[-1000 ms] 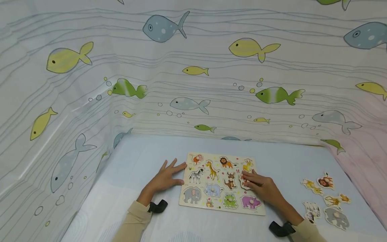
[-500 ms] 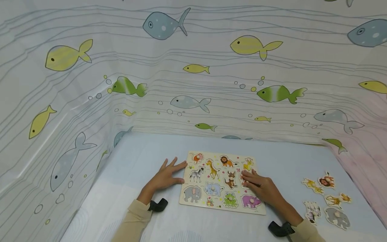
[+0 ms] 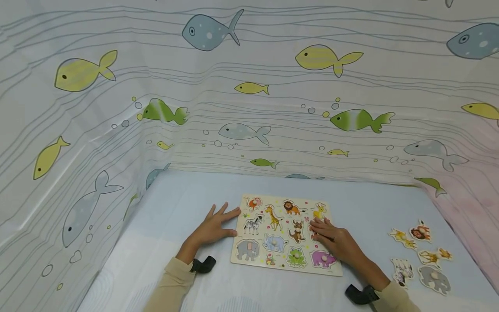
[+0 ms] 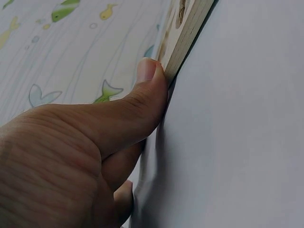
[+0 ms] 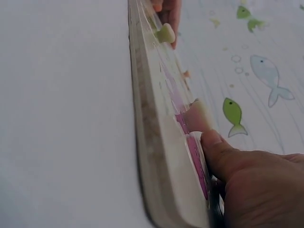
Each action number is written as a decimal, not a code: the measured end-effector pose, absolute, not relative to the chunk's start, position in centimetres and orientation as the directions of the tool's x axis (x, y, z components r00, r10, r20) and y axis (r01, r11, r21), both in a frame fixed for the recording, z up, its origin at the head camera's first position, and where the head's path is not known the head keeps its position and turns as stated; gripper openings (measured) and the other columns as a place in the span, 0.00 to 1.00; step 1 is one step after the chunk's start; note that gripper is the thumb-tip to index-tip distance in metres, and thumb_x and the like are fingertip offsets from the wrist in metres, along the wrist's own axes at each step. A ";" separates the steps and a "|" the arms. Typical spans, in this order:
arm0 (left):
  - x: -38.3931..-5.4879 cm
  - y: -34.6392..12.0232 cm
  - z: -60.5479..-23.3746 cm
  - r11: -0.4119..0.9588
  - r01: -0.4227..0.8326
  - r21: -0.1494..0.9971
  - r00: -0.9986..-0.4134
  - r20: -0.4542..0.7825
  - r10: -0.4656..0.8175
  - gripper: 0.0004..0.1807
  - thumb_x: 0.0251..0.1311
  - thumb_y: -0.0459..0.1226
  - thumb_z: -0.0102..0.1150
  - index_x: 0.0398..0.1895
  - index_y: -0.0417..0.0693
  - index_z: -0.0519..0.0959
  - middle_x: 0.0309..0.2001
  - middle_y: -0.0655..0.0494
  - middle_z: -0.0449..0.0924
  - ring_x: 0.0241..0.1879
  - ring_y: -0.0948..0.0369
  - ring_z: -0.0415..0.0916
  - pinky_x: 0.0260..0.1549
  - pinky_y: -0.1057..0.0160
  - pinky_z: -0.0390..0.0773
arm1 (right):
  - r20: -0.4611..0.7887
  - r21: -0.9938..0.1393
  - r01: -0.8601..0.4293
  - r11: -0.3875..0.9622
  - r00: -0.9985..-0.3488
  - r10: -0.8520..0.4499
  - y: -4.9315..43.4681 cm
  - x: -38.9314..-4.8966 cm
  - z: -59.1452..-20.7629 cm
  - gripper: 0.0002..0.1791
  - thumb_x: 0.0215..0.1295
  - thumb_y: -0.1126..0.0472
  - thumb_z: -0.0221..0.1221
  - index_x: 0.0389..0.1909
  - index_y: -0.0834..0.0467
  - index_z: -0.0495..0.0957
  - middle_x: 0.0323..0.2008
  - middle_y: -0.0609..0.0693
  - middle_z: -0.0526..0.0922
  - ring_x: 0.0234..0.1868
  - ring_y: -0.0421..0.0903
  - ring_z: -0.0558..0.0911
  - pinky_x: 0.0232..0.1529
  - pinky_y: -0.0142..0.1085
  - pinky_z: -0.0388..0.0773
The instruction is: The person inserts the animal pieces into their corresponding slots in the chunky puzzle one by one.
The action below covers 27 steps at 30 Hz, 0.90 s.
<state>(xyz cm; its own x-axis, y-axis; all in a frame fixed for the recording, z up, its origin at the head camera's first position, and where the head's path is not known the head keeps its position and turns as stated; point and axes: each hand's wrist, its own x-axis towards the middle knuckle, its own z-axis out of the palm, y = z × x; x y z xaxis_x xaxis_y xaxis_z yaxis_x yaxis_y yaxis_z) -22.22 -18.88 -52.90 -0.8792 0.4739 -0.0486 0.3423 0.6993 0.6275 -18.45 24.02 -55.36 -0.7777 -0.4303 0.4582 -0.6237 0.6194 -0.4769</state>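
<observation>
A wooden animal puzzle board (image 3: 306,268) lies flat on the table. My left hand (image 3: 212,227) is spread beside it, with index fingertip and thumb against its left edge. In the left wrist view, the thumb (image 4: 149,76) meets the board's side. My right hand (image 3: 338,239) lies over the board's right side, fingers extended across a mostly hidden animal spot above the purple hippo piece (image 3: 322,259). Knobbed frog (image 3: 296,258), rhino (image 3: 274,243) and monkey (image 3: 254,203) pieces sit in the board. In the right wrist view, the thumb (image 5: 216,147) is close by the hippo piece.
Loose puzzle pieces lie right of the board: a lion (image 3: 420,232), a yellow animal (image 3: 403,239), a giraffe (image 3: 430,256), a zebra (image 3: 401,272) and an elephant (image 3: 434,280). A fish-patterned sheet (image 3: 288,104) rises behind the table.
My right fingers have shifted slightly left and flattened over the spot, covering the reddish piece that showed more a second ago. The left hand has stayed at the board's edge.
</observation>
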 end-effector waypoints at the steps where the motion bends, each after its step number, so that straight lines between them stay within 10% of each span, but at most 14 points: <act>1: -22.2 -18.9 -52.9 0.700 0.344 0.626 -0.879 -0.048 0.475 0.42 0.55 0.50 0.69 0.74 0.55 0.66 0.75 0.58 0.63 0.80 0.46 0.41 0.77 0.40 0.25 | 0.456 -0.481 -0.622 0.619 -0.780 -0.430 24.0 -18.4 -55.3 0.22 0.57 0.63 0.71 0.54 0.59 0.84 0.56 0.54 0.85 0.61 0.62 0.79 0.70 0.24 0.60; 27: -22.2 -19.0 -53.4 0.693 0.343 0.634 -0.883 -0.033 0.468 0.43 0.53 0.52 0.69 0.74 0.56 0.67 0.74 0.60 0.63 0.80 0.47 0.40 0.77 0.41 0.25 | 0.416 -0.704 -0.455 0.546 -0.887 -0.203 27.2 -15.9 -50.1 0.25 0.71 0.72 0.55 0.67 0.56 0.75 0.64 0.60 0.78 0.66 0.20 0.68 0.59 0.11 0.67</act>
